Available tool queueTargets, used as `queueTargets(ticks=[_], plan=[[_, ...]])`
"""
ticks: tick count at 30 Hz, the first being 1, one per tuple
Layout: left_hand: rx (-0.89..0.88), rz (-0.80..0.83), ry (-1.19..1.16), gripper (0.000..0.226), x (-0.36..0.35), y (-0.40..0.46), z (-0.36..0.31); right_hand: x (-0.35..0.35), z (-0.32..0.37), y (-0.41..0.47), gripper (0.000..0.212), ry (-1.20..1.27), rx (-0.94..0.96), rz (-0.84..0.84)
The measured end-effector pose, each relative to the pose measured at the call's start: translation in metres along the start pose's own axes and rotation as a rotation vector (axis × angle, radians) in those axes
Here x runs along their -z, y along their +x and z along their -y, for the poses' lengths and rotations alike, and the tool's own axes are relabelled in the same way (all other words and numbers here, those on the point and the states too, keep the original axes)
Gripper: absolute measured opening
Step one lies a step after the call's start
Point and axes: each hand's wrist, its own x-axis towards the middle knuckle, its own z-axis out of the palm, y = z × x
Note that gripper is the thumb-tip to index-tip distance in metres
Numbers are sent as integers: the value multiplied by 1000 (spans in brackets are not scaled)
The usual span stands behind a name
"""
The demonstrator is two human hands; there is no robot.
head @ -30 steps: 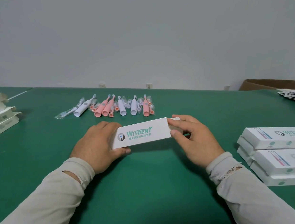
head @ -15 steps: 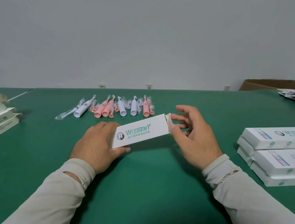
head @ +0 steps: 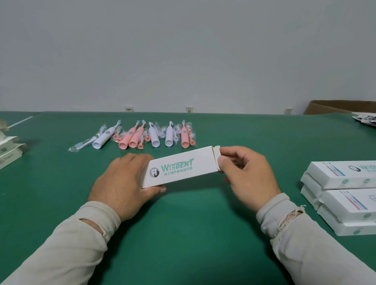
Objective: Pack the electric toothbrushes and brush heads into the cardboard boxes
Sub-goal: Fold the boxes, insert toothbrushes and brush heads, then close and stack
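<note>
While gripping the white printed cardboard box [head: 177, 167]: left hand [head: 120, 183] clamped on one end, right hand [head: 245, 173] now pinching its flap, reopened a moment ago; closing nearly done.

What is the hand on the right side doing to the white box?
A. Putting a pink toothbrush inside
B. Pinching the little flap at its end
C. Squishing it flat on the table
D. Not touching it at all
B: the right hand has its thumb and fingers curled round the end flap of the white box, while the left hand holds the other end.
</note>
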Motion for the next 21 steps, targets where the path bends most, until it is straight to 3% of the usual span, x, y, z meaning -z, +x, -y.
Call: queueTargets(ticks=[21], plan=[[-2, -2, 4, 62, 0, -1, 0, 1, 2, -1, 12, -45, 27, -17]])
